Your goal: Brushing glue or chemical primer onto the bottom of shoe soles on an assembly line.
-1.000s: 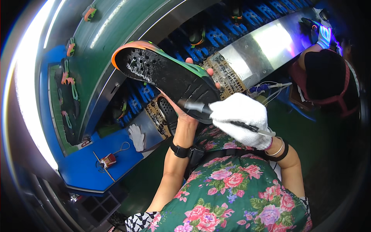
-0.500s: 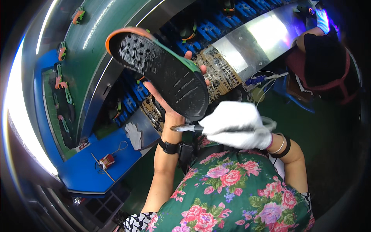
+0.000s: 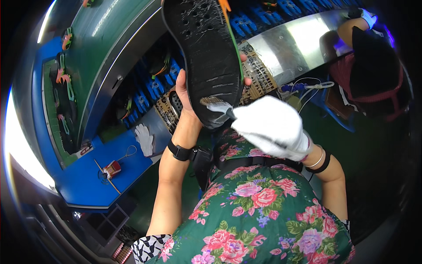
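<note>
A shoe sole [image 3: 213,61], black with holes toward its far end and green and orange at its edge, rests in my bare left hand [image 3: 184,99]. The thumb lies along its left side and fingertips show past its right side, so the hand is closed around it from beneath. Wet, glossy streaks mark the black surface. My right hand [image 3: 270,127], in a white glove, grips a brush [image 3: 218,107]. Its bristles lie against the near, rounded end of the sole. The glove and the angle hide most of the brush handle.
To the left, a blue table [image 3: 83,182] carries a white glove [image 3: 144,139] and a small red container [image 3: 113,168] with a stick. Several shoe parts lie on the green belt [image 3: 66,145]. Beyond, a metal ledge [image 3: 285,44] fronts blue racks. Another person's gloved hand [image 3: 368,20] appears far right.
The sole has swung more upright and its far end now leaves the upper edge of the picture. The brush has come up from beside the near end onto its surface.
</note>
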`<act>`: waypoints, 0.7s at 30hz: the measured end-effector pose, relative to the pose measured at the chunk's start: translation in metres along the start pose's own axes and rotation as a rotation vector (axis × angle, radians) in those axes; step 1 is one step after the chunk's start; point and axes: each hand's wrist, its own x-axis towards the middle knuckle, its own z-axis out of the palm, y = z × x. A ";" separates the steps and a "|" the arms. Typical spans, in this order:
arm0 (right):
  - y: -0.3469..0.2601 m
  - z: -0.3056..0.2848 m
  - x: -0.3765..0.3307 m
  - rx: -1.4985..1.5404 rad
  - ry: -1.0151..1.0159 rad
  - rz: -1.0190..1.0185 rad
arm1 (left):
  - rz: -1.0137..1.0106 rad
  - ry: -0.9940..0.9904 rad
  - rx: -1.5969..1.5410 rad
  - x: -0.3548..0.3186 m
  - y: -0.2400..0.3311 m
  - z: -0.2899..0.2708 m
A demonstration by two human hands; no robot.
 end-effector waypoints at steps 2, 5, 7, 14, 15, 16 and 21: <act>-0.005 0.009 -0.009 -0.045 -0.086 -0.084 | -0.012 0.017 0.017 0.001 0.006 -0.004; -0.016 0.010 -0.008 0.065 -0.128 -0.043 | -0.046 0.048 0.062 -0.001 0.010 -0.006; -0.018 -0.003 0.004 0.193 -0.174 0.014 | -0.068 0.014 0.089 -0.006 0.006 -0.007; -0.010 0.007 -0.001 0.000 -0.141 -0.098 | -0.161 0.106 0.117 -0.010 0.021 -0.006; -0.011 0.008 -0.002 0.014 -0.212 -0.098 | -0.154 0.108 0.115 -0.013 0.022 -0.008; -0.014 0.005 -0.001 0.077 -0.194 -0.070 | -0.151 0.237 0.158 -0.016 0.022 -0.011; -0.014 -0.008 0.011 0.115 -0.079 0.061 | -0.206 0.427 0.383 -0.019 0.029 0.002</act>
